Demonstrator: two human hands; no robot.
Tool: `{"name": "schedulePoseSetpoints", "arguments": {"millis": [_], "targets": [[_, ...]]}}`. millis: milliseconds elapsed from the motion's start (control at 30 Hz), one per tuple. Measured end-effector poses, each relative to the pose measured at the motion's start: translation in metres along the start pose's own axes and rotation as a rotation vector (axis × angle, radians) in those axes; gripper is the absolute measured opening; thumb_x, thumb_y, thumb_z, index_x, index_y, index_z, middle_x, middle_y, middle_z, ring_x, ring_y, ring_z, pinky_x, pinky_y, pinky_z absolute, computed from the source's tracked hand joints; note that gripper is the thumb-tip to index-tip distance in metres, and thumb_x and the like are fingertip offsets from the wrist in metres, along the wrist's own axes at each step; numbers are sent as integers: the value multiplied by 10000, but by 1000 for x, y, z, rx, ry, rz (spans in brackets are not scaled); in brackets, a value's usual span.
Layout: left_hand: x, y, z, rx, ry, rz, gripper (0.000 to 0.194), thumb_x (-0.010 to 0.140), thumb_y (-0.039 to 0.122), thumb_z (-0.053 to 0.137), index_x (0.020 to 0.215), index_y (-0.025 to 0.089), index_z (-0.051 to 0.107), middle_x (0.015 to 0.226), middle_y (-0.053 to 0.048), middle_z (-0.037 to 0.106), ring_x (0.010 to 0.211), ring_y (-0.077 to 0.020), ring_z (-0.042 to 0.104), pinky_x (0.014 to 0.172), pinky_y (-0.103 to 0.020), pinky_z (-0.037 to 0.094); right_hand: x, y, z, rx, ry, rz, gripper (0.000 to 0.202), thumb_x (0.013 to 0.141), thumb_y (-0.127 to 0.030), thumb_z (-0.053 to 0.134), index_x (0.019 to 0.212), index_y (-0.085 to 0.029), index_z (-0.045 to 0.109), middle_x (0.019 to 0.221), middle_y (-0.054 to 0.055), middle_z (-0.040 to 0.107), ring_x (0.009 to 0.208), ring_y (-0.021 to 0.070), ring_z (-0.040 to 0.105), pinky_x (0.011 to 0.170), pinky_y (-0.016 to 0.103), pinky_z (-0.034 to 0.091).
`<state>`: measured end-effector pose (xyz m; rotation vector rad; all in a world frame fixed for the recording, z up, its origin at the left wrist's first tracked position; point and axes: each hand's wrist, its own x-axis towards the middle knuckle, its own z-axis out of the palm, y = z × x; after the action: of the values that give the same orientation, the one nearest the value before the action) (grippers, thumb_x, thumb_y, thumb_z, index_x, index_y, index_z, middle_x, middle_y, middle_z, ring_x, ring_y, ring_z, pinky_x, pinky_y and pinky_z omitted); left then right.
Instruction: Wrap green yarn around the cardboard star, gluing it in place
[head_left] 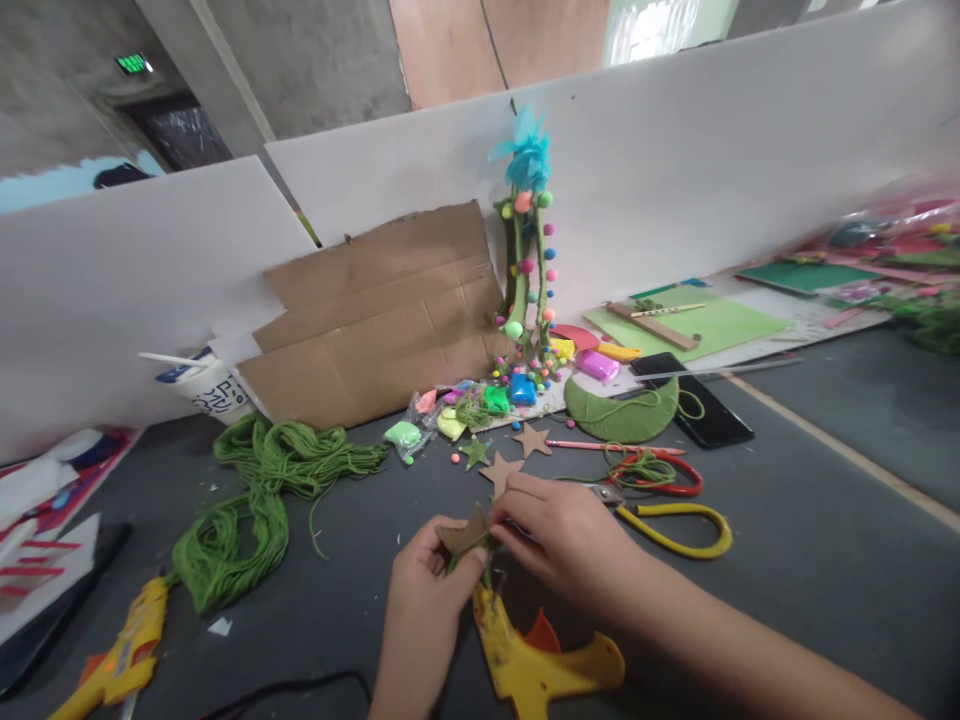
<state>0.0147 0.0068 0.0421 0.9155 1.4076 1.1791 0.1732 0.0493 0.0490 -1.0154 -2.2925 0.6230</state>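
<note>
My left hand point(429, 592) pinches a small brown cardboard star point(466, 534), partly covered by my fingers. My right hand point(574, 530) is closed at the star's right edge, its fingertips on green yarn point(486, 570) that shows there in part. Directly below both hands lies a yellow glue gun point(517, 655) with an orange trigger. Just beyond my fingers are a bare cardboard star point(501, 474), a second one point(533, 440) and a green star point(475, 453). Yellow-handled cutters point(679, 530) and red-handled scissors point(686, 475) lie right of my right hand.
Green yarn skeins point(247, 545) and another yellow glue gun point(124, 645) lie at left. Behind stand a cardboard sheet point(375, 330) and a pompom-hung decoration point(525, 260). A green-wrapped crescent point(626, 410), a phone point(709, 405), a pencil point(585, 446) and clay packets point(521, 389) lie farther back.
</note>
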Motion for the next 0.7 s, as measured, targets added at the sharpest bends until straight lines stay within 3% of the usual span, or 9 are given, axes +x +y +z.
{"name": "schedulePoseSetpoints", "arguments": {"millis": [233,433,567,700], "targets": [[-1,-1,-2,-90,-84,-44,99,624,94,667,613,175,611,566,49,552,558,-117,461,565,-210,388,6,5,-8,235,-7,160,88,793,-112,606,736,-173,634,698,-15,586,650,124,532,587,211,377],[-3,-1,-2,-391,-248,-142,109,675,61,656,690,168,637,659,11,649,617,-116,534,615,-210,429,7,11,2,456,-68,259,103,821,-166,594,729,-143,632,541,-58,521,488,84,467,441,165,347],[-2,-2,0,-563,-219,-172,101,679,51,672,720,143,678,685,-9,679,636,-111,576,630,-199,466,5,8,14,461,-8,259,104,864,-168,540,802,-124,611,547,-49,548,492,90,507,454,168,375],[1,-5,2,-645,-165,-220,126,676,51,690,773,127,715,724,-32,715,661,-108,624,649,-181,500,1,2,20,345,103,183,129,864,-123,504,815,-137,622,671,3,616,618,122,575,565,199,426]]}}
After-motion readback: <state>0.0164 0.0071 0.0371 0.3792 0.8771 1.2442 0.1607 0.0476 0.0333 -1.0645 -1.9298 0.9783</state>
